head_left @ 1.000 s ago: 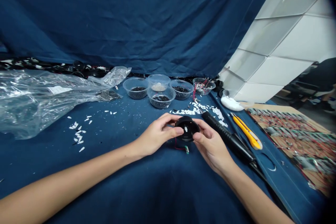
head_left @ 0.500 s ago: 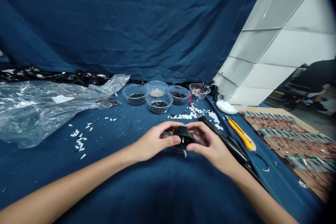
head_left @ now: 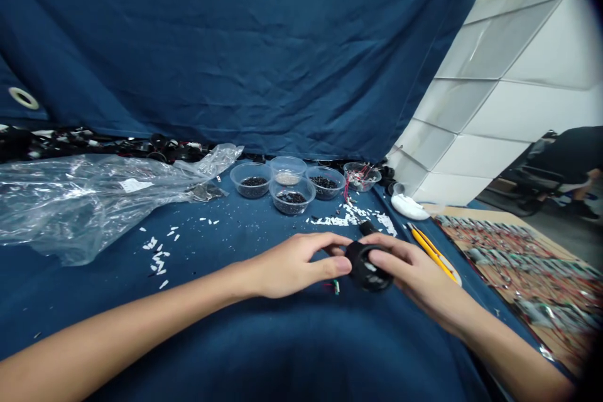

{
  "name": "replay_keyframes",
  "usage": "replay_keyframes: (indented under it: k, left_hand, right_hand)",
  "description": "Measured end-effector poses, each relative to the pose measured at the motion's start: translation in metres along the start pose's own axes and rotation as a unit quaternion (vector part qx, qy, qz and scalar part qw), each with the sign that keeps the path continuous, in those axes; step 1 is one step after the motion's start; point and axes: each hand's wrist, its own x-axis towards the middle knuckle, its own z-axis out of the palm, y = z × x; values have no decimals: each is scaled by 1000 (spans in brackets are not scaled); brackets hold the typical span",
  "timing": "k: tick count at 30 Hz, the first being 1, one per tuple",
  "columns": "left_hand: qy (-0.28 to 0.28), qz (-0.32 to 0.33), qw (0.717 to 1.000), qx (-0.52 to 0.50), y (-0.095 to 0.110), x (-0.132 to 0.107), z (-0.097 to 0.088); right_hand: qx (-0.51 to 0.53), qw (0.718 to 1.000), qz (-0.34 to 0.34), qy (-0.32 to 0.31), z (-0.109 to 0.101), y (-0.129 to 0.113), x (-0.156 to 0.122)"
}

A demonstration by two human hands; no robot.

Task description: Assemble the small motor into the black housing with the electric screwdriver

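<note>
A black round plastic housing (head_left: 363, 269), hollow and slightly blurred, is held in front of me by both hands. My left hand (head_left: 301, 267) grips its left edge between thumb and fingers. On the other side, my right hand (head_left: 409, 267) is closed round it, thumb pressed on the near face. A small green circuit board (head_left: 336, 287) with a red wire hangs just below, near my left thumb. Behind my right hand the black end of a tool (head_left: 367, 228) shows; the hand and arm hide most of it.
Several clear bowls (head_left: 292, 195) of small black or pale parts stand at the back. White bits (head_left: 348, 217) lie scattered. A clear plastic bag (head_left: 94, 201) covers the left. At right are a yellow utility knife (head_left: 434, 252) and a board of wired parts (head_left: 518, 264). Someone sits beyond.
The housing has moved to the right and turned in my hands. My right hand has shifted right, now covering most of the black tool. The whole view has tilted up slightly.
</note>
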Motion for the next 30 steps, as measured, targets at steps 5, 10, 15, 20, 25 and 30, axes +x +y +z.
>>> replay_keyframes:
  k: [5,10,15,20,25,30]
  left_hand:
    - [-43,-47,994,93,-3,-6,10]
    - [-49,-96,993,42,-3,-15,24]
    - [-18,-101,981,163,-9,-19,20]
    - [9,-71,963,261,-51,-19,-7]
    - [-7,-119,950,289,-78,-12,-35]
    - [-29,-153,961,230,-84,-2,-49]
  right_hand:
    - [195,966,161,-52,16,15,-14]
    - [198,960,182,-73,29,17,-19]
    - [143,967,205,-53,38,12,-7]
    - [171,956,236,34,16,24,4]
    - [203,937,265,104,-23,34,-19]
    - [224,930,274,99,-33,37,-51]
